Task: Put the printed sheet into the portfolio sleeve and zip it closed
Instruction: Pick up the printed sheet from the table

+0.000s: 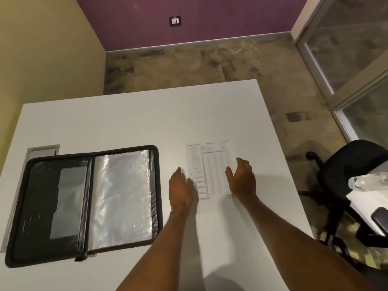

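A printed sheet [211, 164] with a table of small text lies flat on the white table [134, 120], right of centre. My left hand [180, 189] hovers at the sheet's left edge, fingers relaxed and holding nothing. My right hand [242, 179] is over the sheet's right side, fingers loosely spread, and covers part of that side. A black zip portfolio [84, 203] lies open flat to the left, its clear plastic sleeve [121, 196] on the right half, and a dark inner cover with a pocket on the left half.
A black office chair [344, 179] stands off the table's right edge, with white papers and a clear object [367, 181] at the far right. A grey cable hatch [43, 150] sits in the table behind the portfolio. A glass partition stands at the right.
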`<state>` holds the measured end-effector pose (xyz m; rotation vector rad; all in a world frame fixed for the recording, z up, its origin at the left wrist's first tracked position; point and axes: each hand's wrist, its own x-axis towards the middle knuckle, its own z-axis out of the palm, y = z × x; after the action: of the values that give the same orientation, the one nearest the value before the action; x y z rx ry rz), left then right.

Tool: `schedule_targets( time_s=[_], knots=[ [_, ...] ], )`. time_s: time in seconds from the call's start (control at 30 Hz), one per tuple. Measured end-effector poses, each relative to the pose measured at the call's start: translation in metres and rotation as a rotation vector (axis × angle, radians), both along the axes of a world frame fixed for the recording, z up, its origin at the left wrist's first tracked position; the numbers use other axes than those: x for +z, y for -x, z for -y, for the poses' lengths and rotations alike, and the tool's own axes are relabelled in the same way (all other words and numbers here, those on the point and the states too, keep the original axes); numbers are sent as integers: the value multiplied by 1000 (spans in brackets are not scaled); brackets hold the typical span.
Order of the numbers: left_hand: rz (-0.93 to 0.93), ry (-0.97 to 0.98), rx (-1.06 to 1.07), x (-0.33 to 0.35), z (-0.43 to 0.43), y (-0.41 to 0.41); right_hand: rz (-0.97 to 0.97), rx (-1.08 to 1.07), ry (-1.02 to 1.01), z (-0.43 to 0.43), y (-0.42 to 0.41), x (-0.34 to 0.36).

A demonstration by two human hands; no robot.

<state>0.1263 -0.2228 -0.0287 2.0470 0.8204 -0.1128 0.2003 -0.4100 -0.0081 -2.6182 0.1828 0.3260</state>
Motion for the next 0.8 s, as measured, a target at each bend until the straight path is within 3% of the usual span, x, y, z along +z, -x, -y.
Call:
schedule_targets(
  time_s=[0.23, 0.43, 0.8],
  knots=[
    [-142, -70, -1, -25, 21, -24, -191, -67, -27, 15, -29, -28],
    [-166, -132, -6, -19, 46, -35, -156, -105, -107, 14, -29, -41],
    [-366, 48, 414, -9, 43, -81, -154, -92, -181, 19, -29, -43]
  ],
)
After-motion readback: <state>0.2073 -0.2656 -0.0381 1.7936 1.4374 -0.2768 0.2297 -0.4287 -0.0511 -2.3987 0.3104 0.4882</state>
